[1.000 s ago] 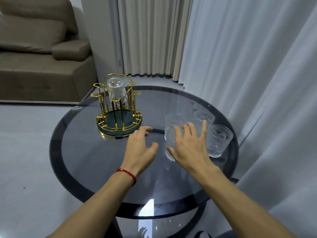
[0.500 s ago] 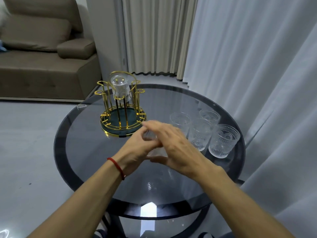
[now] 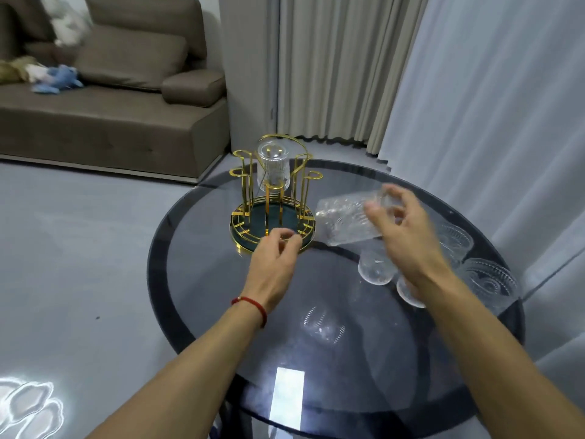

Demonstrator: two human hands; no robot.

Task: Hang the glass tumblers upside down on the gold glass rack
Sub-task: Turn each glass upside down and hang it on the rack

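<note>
- The right hand is now holding a glass tumbler lifted off the worktop, tipped on its side; half a second ago both hands were closed round it low over the glass top.
- The left hand has let go and is hanging just in front of the gold glass rack, its grip narrow, fingers loosely curled on nothing.
- One tumbler is already sitting inverted on a rear peg.
- The remaining tumblers are standing upright beside the right forearm.
- Judging from the tilt, the flip is underway; finding a free peg comes next.
</note>
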